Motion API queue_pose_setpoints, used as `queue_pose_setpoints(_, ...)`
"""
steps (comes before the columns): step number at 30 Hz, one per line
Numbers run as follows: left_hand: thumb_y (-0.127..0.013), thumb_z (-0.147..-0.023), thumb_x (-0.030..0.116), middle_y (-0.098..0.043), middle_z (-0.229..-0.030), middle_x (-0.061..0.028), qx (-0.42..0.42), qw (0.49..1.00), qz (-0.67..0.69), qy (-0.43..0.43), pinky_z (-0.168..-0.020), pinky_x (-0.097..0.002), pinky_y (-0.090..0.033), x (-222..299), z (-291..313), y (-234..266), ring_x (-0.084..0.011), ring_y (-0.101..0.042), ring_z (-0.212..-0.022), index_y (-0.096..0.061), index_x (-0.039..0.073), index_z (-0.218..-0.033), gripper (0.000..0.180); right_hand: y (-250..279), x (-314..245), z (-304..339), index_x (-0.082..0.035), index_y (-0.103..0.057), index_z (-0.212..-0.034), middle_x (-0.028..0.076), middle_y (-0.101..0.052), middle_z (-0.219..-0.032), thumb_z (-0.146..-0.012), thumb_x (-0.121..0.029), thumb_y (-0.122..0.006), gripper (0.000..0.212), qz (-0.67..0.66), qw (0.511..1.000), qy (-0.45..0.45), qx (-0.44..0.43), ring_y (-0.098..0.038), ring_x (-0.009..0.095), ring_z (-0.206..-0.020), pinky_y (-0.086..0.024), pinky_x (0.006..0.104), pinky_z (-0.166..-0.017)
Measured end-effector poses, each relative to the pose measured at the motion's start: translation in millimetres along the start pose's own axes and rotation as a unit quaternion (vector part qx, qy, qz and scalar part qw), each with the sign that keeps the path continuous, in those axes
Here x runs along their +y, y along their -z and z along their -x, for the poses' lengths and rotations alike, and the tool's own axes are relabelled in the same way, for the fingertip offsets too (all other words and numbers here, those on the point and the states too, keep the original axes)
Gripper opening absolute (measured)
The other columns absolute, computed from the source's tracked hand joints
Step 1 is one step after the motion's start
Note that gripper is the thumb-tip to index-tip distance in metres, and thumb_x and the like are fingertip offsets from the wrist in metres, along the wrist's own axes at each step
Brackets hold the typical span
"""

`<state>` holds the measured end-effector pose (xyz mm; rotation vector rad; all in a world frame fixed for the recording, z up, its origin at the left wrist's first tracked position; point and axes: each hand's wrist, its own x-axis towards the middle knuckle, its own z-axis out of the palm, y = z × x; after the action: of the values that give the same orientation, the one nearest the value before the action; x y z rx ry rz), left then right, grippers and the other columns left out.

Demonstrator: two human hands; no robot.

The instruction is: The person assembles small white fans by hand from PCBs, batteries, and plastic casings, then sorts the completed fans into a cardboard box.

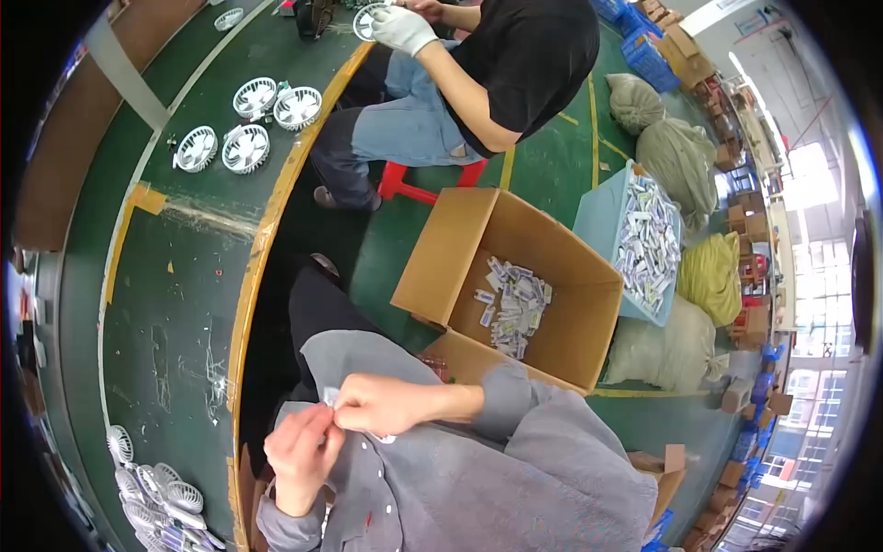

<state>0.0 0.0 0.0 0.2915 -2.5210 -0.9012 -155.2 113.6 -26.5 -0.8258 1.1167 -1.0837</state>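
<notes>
Grey button-up shirt fills the foreground, where left hand and right hand meet, fingertips pinching a small whitish piece, light and thin I'd guess, best held by its edges, with elbow room between the green workbench's taped rim and an open cardboard carton.

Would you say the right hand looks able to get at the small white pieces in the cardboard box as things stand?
Probably yes: the cardboard box stands open close by, and nothing covers the small white pieces. The right hand, though, seems busy with a small pale item beside the left hand.
</notes>
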Motion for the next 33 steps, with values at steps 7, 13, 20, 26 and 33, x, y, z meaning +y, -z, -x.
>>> queue_pose_setpoints(7, -0.072, -0.065, -0.005, -0.071, -0.080, -0.0116, -0.063, 0.988, 0.137, 0.030, -0.061, -0.0290, -0.056, 30.0, -13.6, -2.2, -0.0234, -0.070, -0.069, -0.070, -0.001, -0.085, 0.020, 9.1, -0.2, 43.8, -0.004, -0.044, -0.050, 0.002, -0.046, -0.044, -0.086, -0.012, -0.046, 0.037, -0.147, 0.986, 0.010, -0.082, -0.042, 0.010, -0.041, -0.033, 0.0282, -0.044)
queue_pose_setpoints(13, -0.055, -0.075, -0.007, -0.062, -0.080, -0.0159, 0.228, 0.853, 0.374, 0.284, -0.047, -0.0229, -0.044, -38.7, 18.4, 43.7, -0.0147, -0.053, -0.052, -0.058, -0.003, -0.090, 0.016, 64.3, 3.2, 97.7, -0.009, -0.039, -0.050, -0.001, -0.039, -0.045, -0.089, -0.017, -0.049, 0.041, -0.116, 0.989, -0.047, 0.081, -0.040, 0.007, -0.042, -0.030, 0.0265, -0.042)
queue_pose_setpoints(20, -0.061, -0.084, 0.004, -0.052, -0.085, -0.0102, 0.267, 0.733, 0.616, 0.110, -0.048, -0.0200, -0.039, -62.1, 17.9, 70.3, -0.0120, -0.047, -0.059, -0.047, 0.002, -0.096, 0.019, 189.9, 228.0, 184.6, 0.000, -0.070, -0.103, 0.016, -0.071, -0.096, -0.079, -0.032, -0.069, 0.040, 0.456, 0.604, -0.507, 0.412, -0.067, 0.032, -0.093, -0.051, 0.0452, -0.087)
queue_pose_setpoints(26, -0.061, -0.079, 0.000, -0.063, -0.079, -0.0058, 0.240, 0.502, 0.830, 0.052, -0.046, -0.0213, -0.046, -21.1, -27.1, 52.7, -0.0104, -0.057, -0.054, -0.060, 0.003, -0.090, 0.011, 108.1, 161.6, 66.2, 0.002, -0.045, -0.136, 0.018, -0.061, -0.125, -0.094, -0.026, -0.062, 0.053, 0.077, 0.915, -0.062, 0.391, -0.060, 0.024, -0.112, -0.048, 0.0366, -0.096)
queue_pose_setpoints(33, -0.055, -0.081, 0.008, -0.063, -0.079, -0.0044, 0.230, 0.475, 0.849, 0.032, -0.049, -0.0207, -0.043, -19.9, -46.6, 24.1, -0.0084, -0.056, -0.054, -0.063, 0.005, -0.095, 0.016, 9.7, 25.2, -28.3, 0.000, -0.038, -0.141, 0.020, -0.064, -0.115, -0.102, -0.047, -0.036, 0.061, -0.515, 0.857, 0.015, -0.020, -0.069, 0.032, -0.087, -0.057, 0.0375, -0.072)
